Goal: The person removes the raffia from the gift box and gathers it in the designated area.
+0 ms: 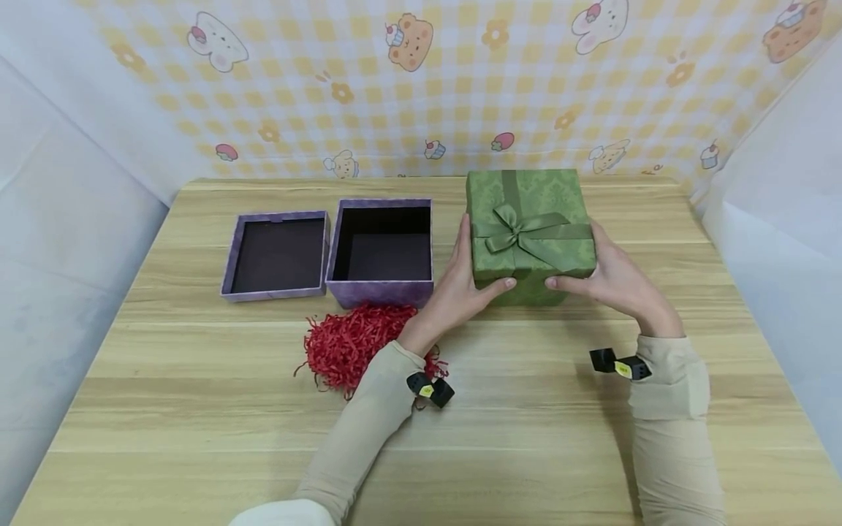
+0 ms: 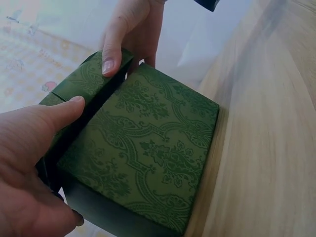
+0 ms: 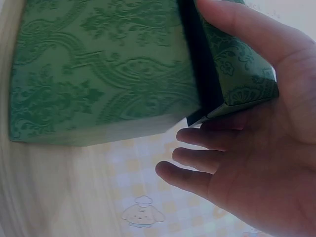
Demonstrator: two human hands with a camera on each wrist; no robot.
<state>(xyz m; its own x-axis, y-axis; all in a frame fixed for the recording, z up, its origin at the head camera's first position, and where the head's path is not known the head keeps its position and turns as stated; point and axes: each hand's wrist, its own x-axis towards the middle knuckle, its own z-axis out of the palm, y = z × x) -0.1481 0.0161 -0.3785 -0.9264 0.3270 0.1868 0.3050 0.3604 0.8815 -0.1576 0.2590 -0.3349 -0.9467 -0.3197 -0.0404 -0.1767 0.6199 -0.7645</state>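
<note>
A green patterned gift-box lid [image 1: 552,193] with a ribbon bow [image 1: 520,235] is held over its green box [image 1: 536,292]. My left hand [image 1: 454,292] grips the lid's left side, thumb on the front rim. On the opposite side my right hand [image 1: 615,281] holds it the same way, thumb also in front. Both wrist views show a dark gap between the lid [image 2: 86,81] and the box [image 3: 98,64], so the lid sits partly raised. The box stands on the table. Its inside is hidden.
Left of the green box stands an open purple box [image 1: 378,294], dark inside. Beside it a purple lid [image 1: 283,256] lies inside up. Red shredded paper [image 1: 358,343] is heaped in front, partly under my left wrist. A patterned cloth [image 1: 368,124] hangs behind the wooden table [image 1: 513,453].
</note>
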